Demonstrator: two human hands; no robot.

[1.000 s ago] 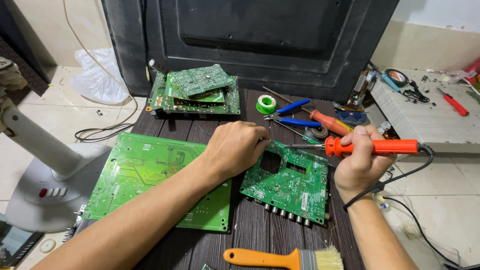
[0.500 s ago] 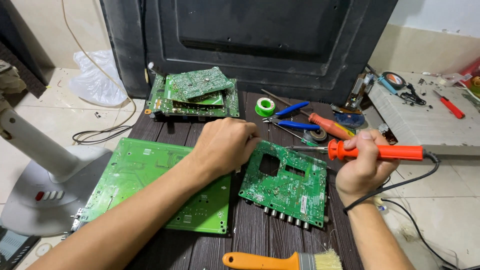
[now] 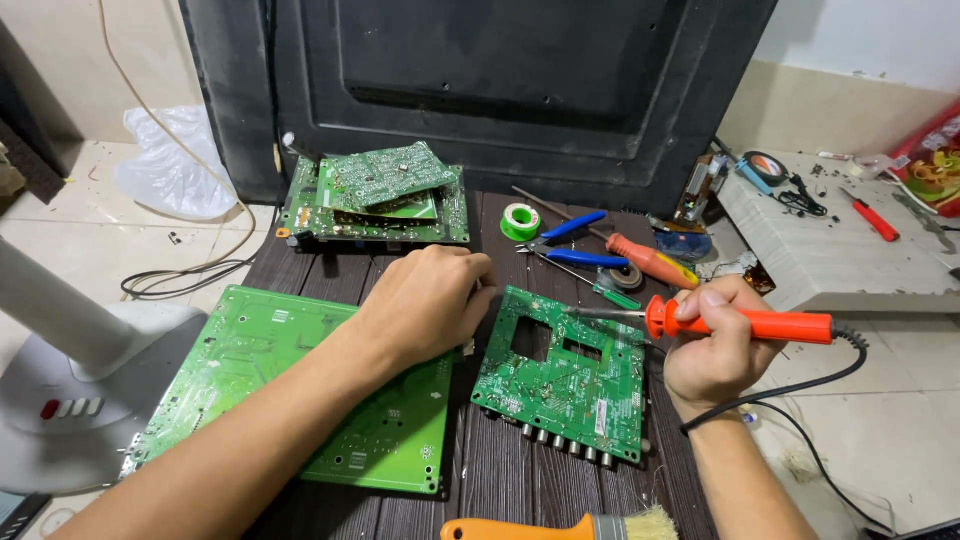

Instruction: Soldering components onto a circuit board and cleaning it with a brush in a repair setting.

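Note:
A small green circuit board (image 3: 565, 385) with a rectangular cut-out lies on the dark wooden table (image 3: 500, 485). My right hand (image 3: 715, 350) grips an orange-handled soldering iron (image 3: 755, 324), its metal tip reaching left over the board's upper edge. My left hand (image 3: 425, 300) is curled with fingers closed at the board's left edge; whether it pinches something thin is hidden. A larger green circuit board (image 3: 270, 390) lies under my left forearm.
A stack of green boards (image 3: 375, 200) sits at the back. Solder spool (image 3: 520, 221), blue-handled pliers (image 3: 570, 240) and an orange screwdriver (image 3: 650, 262) lie behind the small board. An orange-handled brush (image 3: 550, 527) lies at the front edge. A black panel (image 3: 480, 90) stands behind; a fan base (image 3: 60, 390) at left.
The view has shifted slightly. My left hand stays at the small board's left edge and my right hand keeps the iron's tip over the board's top edge.

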